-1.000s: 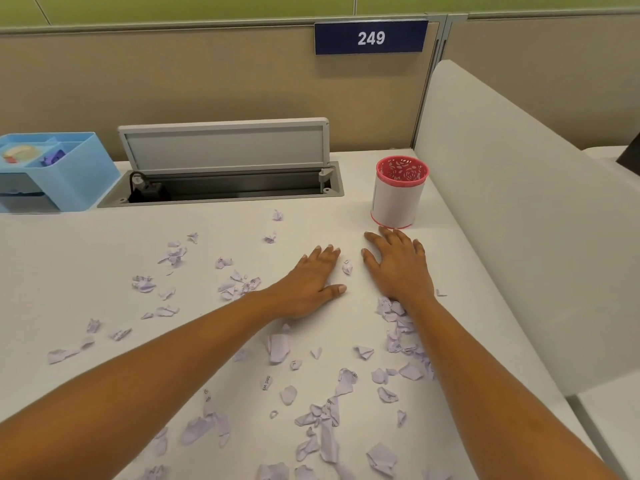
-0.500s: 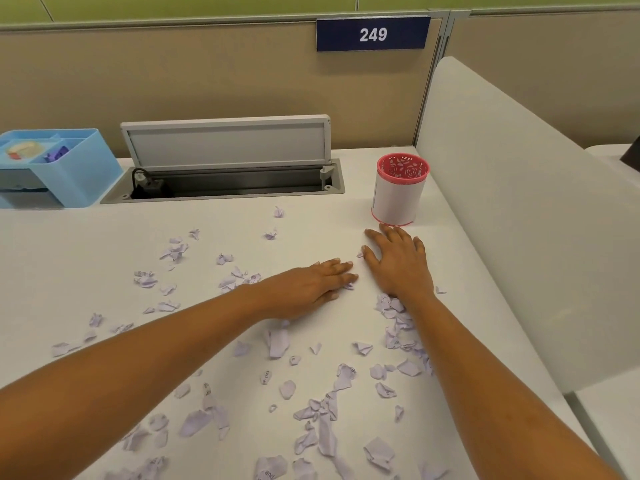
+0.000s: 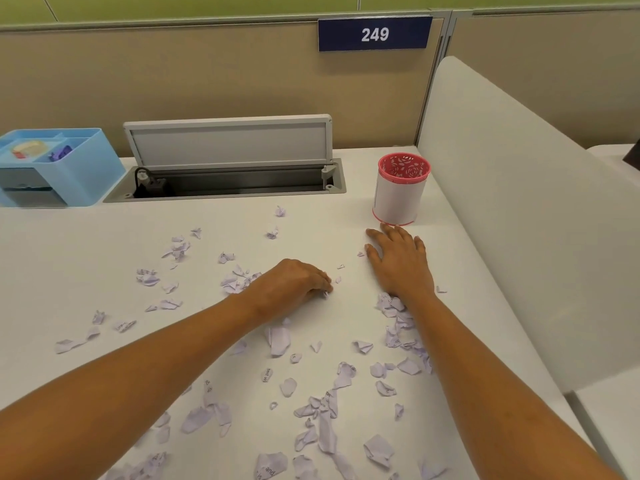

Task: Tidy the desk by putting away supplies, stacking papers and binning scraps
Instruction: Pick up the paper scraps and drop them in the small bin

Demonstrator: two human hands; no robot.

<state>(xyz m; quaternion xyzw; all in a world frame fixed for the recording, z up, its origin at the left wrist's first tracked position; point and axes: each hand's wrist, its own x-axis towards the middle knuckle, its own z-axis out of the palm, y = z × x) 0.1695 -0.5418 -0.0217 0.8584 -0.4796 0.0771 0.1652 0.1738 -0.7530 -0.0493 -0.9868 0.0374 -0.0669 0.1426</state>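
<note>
While the left hand (image 3: pixel 294 282) sits knuckles-up on the white desk top (image 3: pixel 86 244), its fingers are curled in and the fingertips pinch one torn scrap of pale lilac paper (image 3: pixel 325 294) against the surface. The right hand (image 3: pixel 401 261) lies beside it, apart, palm flat and fingers straight and spread, gripping nothing. Just beyond its fingertips stands the one pink lattice plastic pen cup (image 3: pixel 398 195), wrapped in white. Loose lilac scraps (image 3: pixel 278 341) lie left of the left hand, under both forearms and heaped against the right wrist: dozens, too many for an exact count. Far beyond the left hand are one light blue plastic desk organiser (image 3: pixel 79 174) and one grey hinged cable-tray lid (image 3: pixel 228 143), raised.
</note>
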